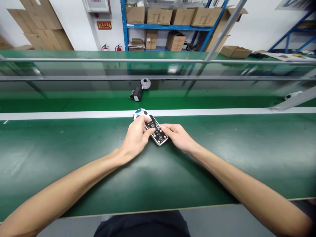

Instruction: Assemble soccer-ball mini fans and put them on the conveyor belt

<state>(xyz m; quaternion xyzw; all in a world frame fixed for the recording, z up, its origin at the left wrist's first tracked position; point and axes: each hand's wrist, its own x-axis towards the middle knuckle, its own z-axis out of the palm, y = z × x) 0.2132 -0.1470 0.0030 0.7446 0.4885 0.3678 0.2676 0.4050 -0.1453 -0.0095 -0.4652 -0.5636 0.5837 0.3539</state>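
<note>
Over the green desk (74, 148), an exposed circuit board (157, 132) is gripped by left hand (135, 138) and right hand (178, 136); edge-only contact is advised.

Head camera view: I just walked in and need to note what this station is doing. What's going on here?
A person holds a small handheld device at the green bench with both hands. Its circuit board is exposed, facing up. The left hand grips the end near the white-and-blue round head; the right hand pinches the other end. A second device of similar look lies untouched farther back on the green belt.
</note>
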